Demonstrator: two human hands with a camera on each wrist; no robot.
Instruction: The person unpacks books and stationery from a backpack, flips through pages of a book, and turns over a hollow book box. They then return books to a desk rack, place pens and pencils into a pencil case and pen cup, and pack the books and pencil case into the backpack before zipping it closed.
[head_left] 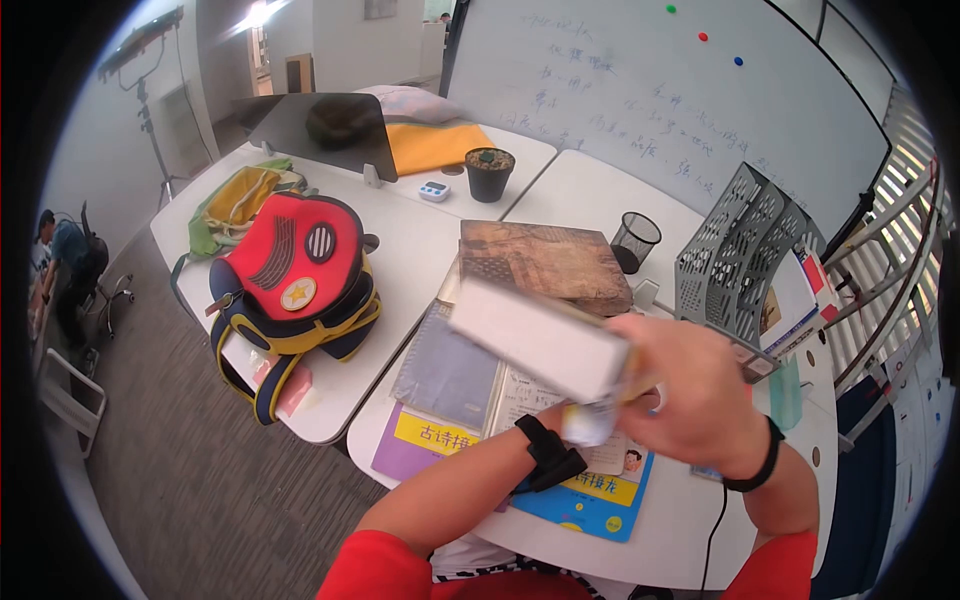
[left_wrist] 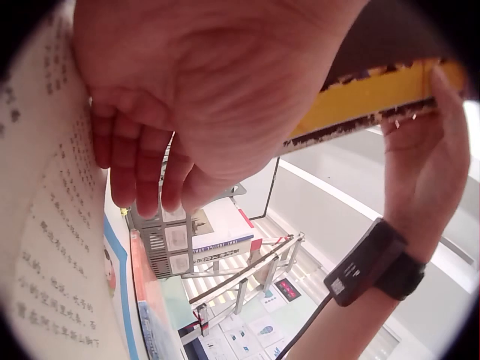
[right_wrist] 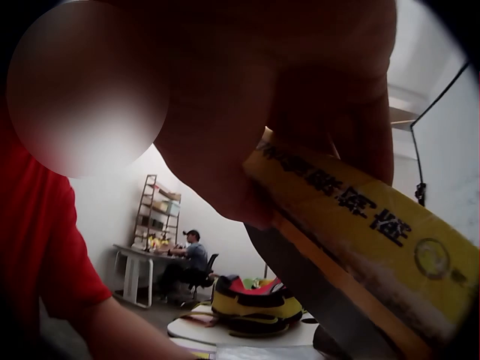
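Note:
In the head view my right hand (head_left: 695, 390) grips one end of a thick book (head_left: 540, 340), raised over the table and blurred, its pale long side facing up. Its worn yellow spine (right_wrist: 360, 210) with dark characters shows in the right wrist view, the fingers and thumb wrapped round the end. My left hand (left_wrist: 202, 97) lies with straight fingers over the printed page (left_wrist: 52, 240) of an open book; in the head view the raised book and right hand hide most of it. Beside that page lies a grey spiral notebook (head_left: 445, 370).
Purple (head_left: 395, 450) and blue (head_left: 590, 515) covered books lie beneath. Behind are a brown wood-patterned box (head_left: 545, 255), a mesh pen cup (head_left: 635, 240) and a grey file rack (head_left: 735, 265). A red backpack (head_left: 290, 250) stands left; a potted plant (head_left: 490, 180) stands further back.

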